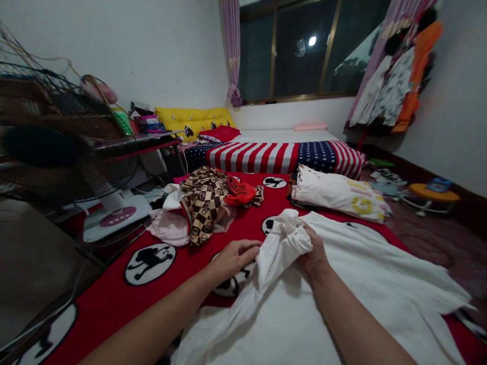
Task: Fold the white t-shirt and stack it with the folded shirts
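Observation:
A white garment, looking like a shirt, lies spread over the red blanket in front of me, one part of it lifted and bunched. My right hand is closed on that bunched part, with cloth folds covering some of the fingers. To the left of the raised cloth, my left hand has its fingers stretched out, the tips right at the edge of the fabric. Whether they touch it is hard to tell.
The red blanket has black-and-white round prints. A heap of clothes lies ahead on the left, a folded white stack ahead on the right. A fan stands at left. Farther off is a bed with a flag-patterned cover.

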The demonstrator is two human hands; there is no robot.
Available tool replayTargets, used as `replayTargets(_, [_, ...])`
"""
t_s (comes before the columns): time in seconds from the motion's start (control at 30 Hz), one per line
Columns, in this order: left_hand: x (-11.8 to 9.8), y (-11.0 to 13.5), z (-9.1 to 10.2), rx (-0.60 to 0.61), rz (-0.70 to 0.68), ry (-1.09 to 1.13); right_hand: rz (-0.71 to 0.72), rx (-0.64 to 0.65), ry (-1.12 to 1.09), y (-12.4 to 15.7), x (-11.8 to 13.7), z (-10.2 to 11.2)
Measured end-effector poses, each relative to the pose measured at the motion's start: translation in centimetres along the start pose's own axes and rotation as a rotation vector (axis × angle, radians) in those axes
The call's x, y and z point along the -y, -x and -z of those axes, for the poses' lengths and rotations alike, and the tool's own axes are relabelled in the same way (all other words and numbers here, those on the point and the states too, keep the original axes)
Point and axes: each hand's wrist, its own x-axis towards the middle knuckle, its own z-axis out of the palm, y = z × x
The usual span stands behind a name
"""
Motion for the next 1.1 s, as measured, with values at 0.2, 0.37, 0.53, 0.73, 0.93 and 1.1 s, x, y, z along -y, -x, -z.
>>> replayTargets(0.2, [-2.2,0.8,-1.1,-0.018,0.001,-0.093,-0.051,-0.023,-0.077,0.1,0.0,-0.1])
replayTargets(0.37, [-1.6,0.4,-1.4,-0.16,0.059,-0.009,-0.085,0.041,-0.111,0.3,-0.3,-0.6])
replayTargets(0.53, [-1.6,0.4,1.1,-0.274,0.158,0.127,-0.082,0.064,-0.139,0.2,-0.5,-0.6])
replayTargets(0.73, [-0.9,2.7,10.6,-0.72,0.247,0.09,-0.06,0.052,-0.179,-0.3,-0.3,0.1])
replayTargets(0.93, [0.4,3.8,13.6,-0.623,0.295,-0.793,-0.075,-0.018,-0.145,-0.5,0.1,-0.2])
replayTargets(1.1, [-2.4,1.0,10.1,-0.709,0.008,-1.069,-0.042,-0.2,0.04,-1.9,2.6,1.8])
